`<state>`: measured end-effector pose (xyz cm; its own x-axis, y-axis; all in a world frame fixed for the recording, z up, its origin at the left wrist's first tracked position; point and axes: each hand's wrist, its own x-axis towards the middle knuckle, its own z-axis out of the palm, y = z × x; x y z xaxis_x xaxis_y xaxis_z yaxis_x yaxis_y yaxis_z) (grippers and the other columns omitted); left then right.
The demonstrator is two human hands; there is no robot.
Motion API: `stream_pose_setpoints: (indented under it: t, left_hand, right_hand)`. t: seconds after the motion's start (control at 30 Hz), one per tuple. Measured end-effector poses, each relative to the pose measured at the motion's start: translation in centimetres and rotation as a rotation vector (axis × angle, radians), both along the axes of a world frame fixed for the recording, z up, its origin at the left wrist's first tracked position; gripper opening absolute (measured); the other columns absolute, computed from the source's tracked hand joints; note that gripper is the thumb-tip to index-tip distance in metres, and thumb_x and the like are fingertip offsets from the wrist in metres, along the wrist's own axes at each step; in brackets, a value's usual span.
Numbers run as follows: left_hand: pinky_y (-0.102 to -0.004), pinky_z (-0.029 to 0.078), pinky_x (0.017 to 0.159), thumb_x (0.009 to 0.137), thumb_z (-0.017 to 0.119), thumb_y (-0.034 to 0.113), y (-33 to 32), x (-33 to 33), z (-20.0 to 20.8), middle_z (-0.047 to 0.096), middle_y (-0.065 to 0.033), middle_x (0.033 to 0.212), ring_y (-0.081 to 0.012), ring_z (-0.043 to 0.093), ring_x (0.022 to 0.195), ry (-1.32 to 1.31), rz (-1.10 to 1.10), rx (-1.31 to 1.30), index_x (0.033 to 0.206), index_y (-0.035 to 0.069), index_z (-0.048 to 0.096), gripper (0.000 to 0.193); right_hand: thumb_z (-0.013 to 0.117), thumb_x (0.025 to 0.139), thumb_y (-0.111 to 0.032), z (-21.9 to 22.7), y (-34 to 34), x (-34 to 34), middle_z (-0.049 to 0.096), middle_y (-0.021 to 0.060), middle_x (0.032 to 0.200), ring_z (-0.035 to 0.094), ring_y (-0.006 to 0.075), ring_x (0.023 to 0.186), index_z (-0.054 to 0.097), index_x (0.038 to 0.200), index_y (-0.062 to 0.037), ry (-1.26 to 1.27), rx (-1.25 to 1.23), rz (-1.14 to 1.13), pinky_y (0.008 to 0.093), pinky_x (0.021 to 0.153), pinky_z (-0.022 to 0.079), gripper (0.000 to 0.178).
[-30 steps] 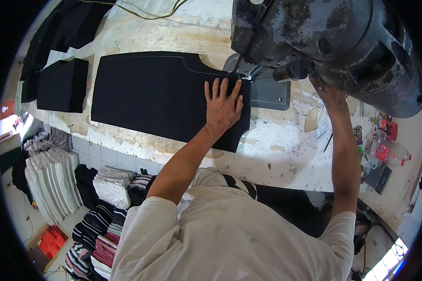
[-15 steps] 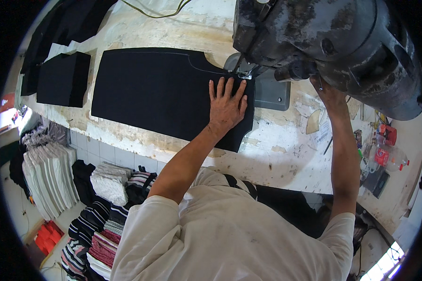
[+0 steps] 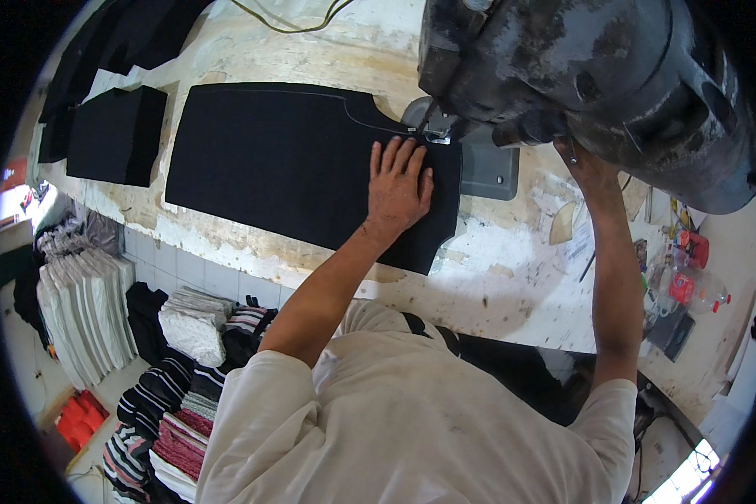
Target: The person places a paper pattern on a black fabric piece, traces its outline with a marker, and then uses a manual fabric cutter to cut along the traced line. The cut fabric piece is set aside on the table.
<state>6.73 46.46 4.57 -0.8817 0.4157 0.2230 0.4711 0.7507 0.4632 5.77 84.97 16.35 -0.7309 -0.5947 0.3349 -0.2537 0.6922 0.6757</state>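
A thick stack of black fabric (image 3: 269, 168), with a pale line marked along its far edge, lies on the worktable. My left hand (image 3: 399, 189) rests on its right part, palm down, fingers stretched out and fairly close together. Just beyond the fingertips, the metal foot of a dark, worn cloth cutting machine (image 3: 563, 59) meets the fabric's edge. The machine's grey base plate (image 3: 491, 172) reaches under the stack. My right hand (image 3: 592, 172) is wrapped round the handle below the motor housing; most of its fingers are hidden.
More black fabric stacks (image 3: 113, 139) sit on the left of the worn table (image 3: 496, 290). A yellowish cable (image 3: 298, 29) lies at the back. On the right are a clear bottle (image 3: 693, 290) and small items. Folded white (image 3: 80, 307) and striped garments are stacked below left.
My left hand has slid slightly left and back from the foot, its fingers closer together. The fabric stack sits a little further right against the machine. My right hand keeps its grip.
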Motion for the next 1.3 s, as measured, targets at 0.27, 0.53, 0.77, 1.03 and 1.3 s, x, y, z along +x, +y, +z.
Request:
stream_pose_setpoints:
  t: [0.27, 0.53, 0.77, 1.03, 1.3]
  left_hand:
    - [-0.0681, 0.015, 0.134, 0.113, 0.050, 0.046, -2.4, -0.9, 0.0, 0.047, -0.0166, 0.169, -0.0405, 0.038, 0.160, 0.075, -0.007, -0.143, 0.160, 0.016, 0.059, 0.056]
    - [-0.0697, 0.017, 0.133, 0.110, 0.054, 0.045, -2.3, -0.9, -0.2, 0.052, -0.0166, 0.164, -0.0399, 0.041, 0.158, 0.116, 0.010, -0.080, 0.154, 0.013, 0.064, 0.055]
    - [-0.0691, 0.015, 0.134, 0.109, 0.057, 0.045, -2.5, -0.8, -0.3, 0.051, -0.0178, 0.165, -0.0395, 0.038, 0.161, 0.059, 0.002, -0.071, 0.146, 0.007, 0.067, 0.053]
    - [-0.0687, 0.015, 0.135, 0.109, 0.060, 0.045, -3.3, -1.4, -1.0, 0.053, -0.0182, 0.163, -0.0388, 0.038, 0.160, 0.068, -0.008, 0.069, 0.146, 0.007, 0.068, 0.053]
    - [-0.0730, 0.016, 0.132, 0.111, 0.060, 0.046, -6.5, -2.1, -0.5, 0.047, -0.0180, 0.162, -0.0445, 0.036, 0.158, 0.097, -0.017, -0.119, 0.158, 0.022, 0.061, 0.053]
  right_hand:
    - [0.079, 0.101, -0.045, 1.3, -0.9, -1.4, 0.069, 0.0167, 0.149, 0.066, 0.0399, 0.136, 0.073, 0.144, -0.0144, 0.031, -0.185, 0.183, 0.0552, 0.120, 0.047, 0.053]
    - [0.089, 0.093, -0.032, 0.9, -1.6, -1.4, 0.072, 0.0183, 0.142, 0.069, 0.0414, 0.130, 0.075, 0.137, -0.0099, 0.230, 0.384, 0.060, 0.0556, 0.117, 0.051, 0.051]
    - [0.096, 0.087, -0.025, 0.6, -2.2, -1.4, 0.070, 0.0182, 0.147, 0.064, 0.0400, 0.138, 0.074, 0.141, -0.0105, 0.126, 0.111, 0.157, 0.0542, 0.120, 0.047, 0.060]
    - [0.094, 0.088, -0.037, -0.3, -2.4, -1.7, 0.070, 0.0171, 0.148, 0.065, 0.0391, 0.138, 0.074, 0.143, -0.0134, 0.070, -0.026, 0.055, 0.0544, 0.119, 0.049, 0.062]
    - [0.090, 0.092, -0.038, 0.4, -2.5, -2.2, 0.071, 0.0170, 0.145, 0.070, 0.0378, 0.131, 0.076, 0.137, -0.0111, 0.079, 0.153, 0.158, 0.0519, 0.114, 0.054, 0.055]
